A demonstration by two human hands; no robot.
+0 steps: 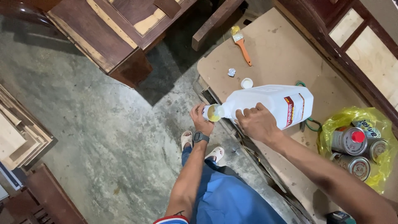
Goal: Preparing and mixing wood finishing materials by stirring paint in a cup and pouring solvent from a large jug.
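Currently, the right hand is clenched around the white plastic jug, tilted so its neck meets the small can. The left hand grasps that can, held over the edge of the counter. Beside the jug lie a white cap and a paintbrush; tins sit in a yellow bag.

White jug, orange-handled brush — yellow bag, red-capped can.

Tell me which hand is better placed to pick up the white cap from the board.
Right, probably. The right hand grips the white jug, nearer the white cap. The left hand holds the small can, farther off.
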